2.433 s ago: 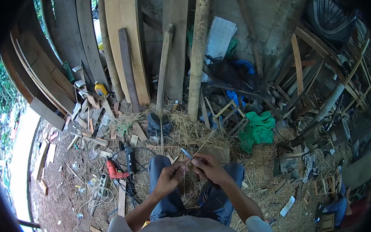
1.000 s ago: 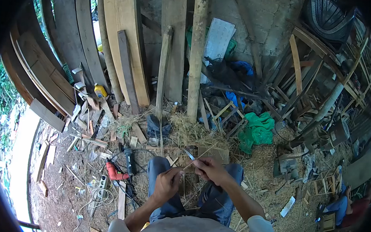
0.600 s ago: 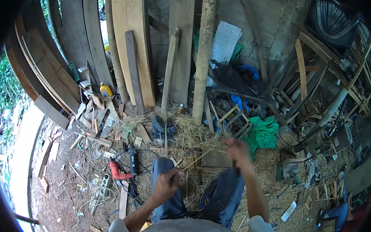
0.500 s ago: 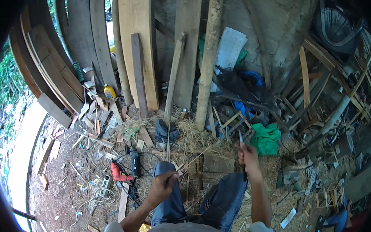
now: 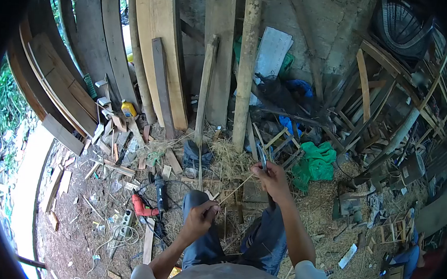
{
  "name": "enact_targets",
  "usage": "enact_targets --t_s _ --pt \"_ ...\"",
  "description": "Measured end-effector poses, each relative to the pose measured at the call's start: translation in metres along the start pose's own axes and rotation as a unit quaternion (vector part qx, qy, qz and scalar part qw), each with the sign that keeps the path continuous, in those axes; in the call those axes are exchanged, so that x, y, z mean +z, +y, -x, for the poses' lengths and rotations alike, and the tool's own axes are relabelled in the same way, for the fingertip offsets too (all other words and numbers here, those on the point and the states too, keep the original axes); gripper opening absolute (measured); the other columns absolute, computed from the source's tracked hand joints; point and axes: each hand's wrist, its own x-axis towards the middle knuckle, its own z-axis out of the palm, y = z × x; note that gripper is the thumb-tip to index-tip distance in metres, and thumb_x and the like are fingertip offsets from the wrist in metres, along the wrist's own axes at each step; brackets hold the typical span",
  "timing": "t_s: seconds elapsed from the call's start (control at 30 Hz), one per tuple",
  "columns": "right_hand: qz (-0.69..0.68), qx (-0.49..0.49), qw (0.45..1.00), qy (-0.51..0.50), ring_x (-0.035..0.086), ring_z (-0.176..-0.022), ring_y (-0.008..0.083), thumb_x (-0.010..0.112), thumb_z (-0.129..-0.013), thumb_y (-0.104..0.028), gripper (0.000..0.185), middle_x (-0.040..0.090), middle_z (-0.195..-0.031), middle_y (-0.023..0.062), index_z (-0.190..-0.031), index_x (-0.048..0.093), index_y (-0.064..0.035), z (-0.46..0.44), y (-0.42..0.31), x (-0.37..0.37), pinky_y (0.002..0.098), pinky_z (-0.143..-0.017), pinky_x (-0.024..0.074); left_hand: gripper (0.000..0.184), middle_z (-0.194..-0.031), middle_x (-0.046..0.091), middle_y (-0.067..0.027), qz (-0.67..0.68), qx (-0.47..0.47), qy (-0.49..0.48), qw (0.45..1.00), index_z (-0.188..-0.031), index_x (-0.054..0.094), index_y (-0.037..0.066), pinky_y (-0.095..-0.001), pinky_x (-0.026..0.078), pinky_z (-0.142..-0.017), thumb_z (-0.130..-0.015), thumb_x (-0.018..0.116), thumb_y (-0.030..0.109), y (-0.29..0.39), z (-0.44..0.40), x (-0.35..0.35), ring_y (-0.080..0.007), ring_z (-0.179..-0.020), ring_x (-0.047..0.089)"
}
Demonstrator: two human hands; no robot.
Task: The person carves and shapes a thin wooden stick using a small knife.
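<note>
Boards (image 5: 93, 29): leaning upright at the left and along the wall, probably to keep them off the ground (image 5: 81, 248).
Bottle (image 5: 128, 108): yellow, standing at the foot of the boards among offcuts.
Power strip (image 5: 125, 224): on the ground, its pale cord looped beside it, likely left near the tools for easy reach.
Drill (image 5: 143, 206): red, lying on its side just beside the grinder (image 5: 161, 193); both seem set down out of the hands' way.
Left hand (image 5: 200, 220): over the left thigh, fingers narrow, pinching the stick's lower end. The pinch at one end seems meant to steady it and leave most of its length free.
Stick (image 5: 237, 188): thin and pale, slanting up from the left hand towards the right, above the gap between the knees (image 5: 195, 198).
Knife (image 5: 262, 156): blade pointing up and away from the body, which probably keeps its tip clear of the lap.
Right hand (image 5: 273, 181): raised, fingers closed around the knife, its dark handle showing below. The stick's upper end meets this hand; whether the fingers also grip it, I cannot tell.
Green bag (image 5: 315, 162): crumpled on the ground beyond the right hand.
Co-worker (image 5: 408, 261): low at the far right edge, well apart; hands unclear.
</note>
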Motion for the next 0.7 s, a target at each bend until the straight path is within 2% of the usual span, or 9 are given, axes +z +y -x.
enact_targets --t_s 0.17,0.23,0.3,0.33,0.4,0.47,0.53,0.6,0.7 --pt "0.008 -0.036 0.998 0.049 0.033 -0.041 0.0027 0.064 -0.088 -0.017 0.013 0.043 -0.053 -0.0052 -0.090 0.063 -0.0036 -0.003 -0.004 -0.005 0.0229 -0.038 0.0245 0.013 -0.065 0.057 -0.0062 0.023 0.007 0.005 1.000 -0.097 0.063 0.000 -0.0260 0.036 -0.048 -0.090 0.057 0.009 0.003 -0.004 0.004 -0.0079 -0.052 0.045" --pt "-0.163 0.000 0.967 0.198 0.032 -0.041 0.0028 0.066 -0.087 -0.021 0.016 0.040 -0.052 -0.0060 -0.083 0.062 -0.0057 -0.013 0.002 -0.016 0.0221 -0.038 0.0229 0.013 -0.065 0.057 -0.0059 0.023 0.003 0.000 1.000 -0.097 0.063 0.000 -0.0256 0.036 -0.049 -0.090 0.057 0.010 -0.004 -0.002 0.001 -0.0078 -0.053 0.045" --pt "-0.172 -0.032 0.935 0.308 0.031 -0.040 0.0029 0.066 -0.087 -0.030 0.024 0.041 -0.054 -0.0062 -0.078 0.059 -0.0080 -0.032 0.009 -0.054 0.0220 -0.038 0.0223 0.013 -0.064 0.057 -0.0057 0.019 -0.003 -0.004 1.000 -0.096 0.063 0.000 -0.0252 0.036 -0.049 -0.091 0.057 0.010 -0.005 0.002 -0.001 -0.0076 -0.053 0.045" --pt "-0.175 -0.032 0.936 0.305 0.031 -0.040 0.0029 0.066 -0.087 -0.030 0.024 0.041 -0.054 -0.0062 -0.078 0.059 -0.0080 -0.029 0.008 -0.067 0.0220 -0.038 0.0223 0.014 -0.066 0.058 -0.0047 0.029 -0.038 -0.008 0.999 -0.096 0.062 0.000 -0.0247 0.036 -0.050 -0.092 0.056 0.012 -0.003 0.005 -0.005 -0.0077 -0.055 0.045" --pt "-0.044 0.013 0.979 0.201 0.035 -0.042 0.0025 0.065 -0.087 -0.037 0.029 0.049 -0.059 -0.0047 -0.083 0.063 -0.0082 -0.025 0.005 -0.080 0.0216 -0.037 0.0241 0.015 -0.068 0.059 -0.0038 0.035 -0.071 -0.006 0.997 -0.096 0.062 0.000 -0.0241 0.037 -0.052 -0.093 0.055 0.013 -0.006 0.002 -0.009 -0.0077 -0.057 0.046" --pt "0.009 -0.019 0.984 0.177 0.038 -0.047 0.0033 0.064 -0.086 -0.043 0.035 0.049 -0.060 -0.0049 -0.085 0.065 -0.0081 -0.017 0.011 -0.060 0.0229 -0.042 0.0259 0.016 -0.074 0.061 -0.0026 0.261 -0.163 -0.032 0.951 -0.098 0.060 0.002 -0.0238 0.038 -0.056 -0.095 0.053 0.016 -0.022 -0.007 0.001 -0.0084 -0.064 0.050" --pt "0.067 -0.051 0.986 0.147 0.041 -0.052 0.0041 0.062 -0.085 -0.050 0.042 0.049 -0.060 -0.0052 -0.086 0.068 -0.0081 -0.007 0.027 -0.043 0.0242 -0.047 0.0278 0.017 -0.078 0.062 -0.0033 0.305 -0.121 -0.014 0.945 -0.099 0.058 0.002 -0.0239 0.042 -0.060 -0.096 0.052 0.017 -0.029 -0.022 0.016 -0.0094 -0.070 0.054" --pt "0.109 -0.060 0.990 0.066 0.049 -0.059 0.0042 0.064 -0.087 -0.033 0.032 0.061 -0.072 -0.0004 -0.099 0.066 -0.0031 -0.004 0.054 -0.027 0.0231 -0.052 0.0377 0.018 -0.082 0.062 -0.0040 0.344 -0.075 0.009 0.936 -0.101 0.057 0.002 -0.0240 0.045 -0.063 -0.096 0.052 0.018 -0.026 -0.039 0.028 -0.0104 -0.076 0.057" --pt "0.127 -0.056 0.990 0.008 0.043 -0.056 0.0056 0.065 -0.085 -0.038 0.035 0.055 -0.064 -0.0029 -0.093 0.068 -0.0046 0.015 0.048 0.009 0.0267 -0.051 0.0304 0.018 -0.088 0.061 -0.0064 0.430 -0.118 0.037 0.894 -0.101 0.056 0.000 -0.0253 0.050 -0.070 -0.095 0.054 0.017 -0.018 -0.061 0.041 -0.0130 -0.086 0.060"
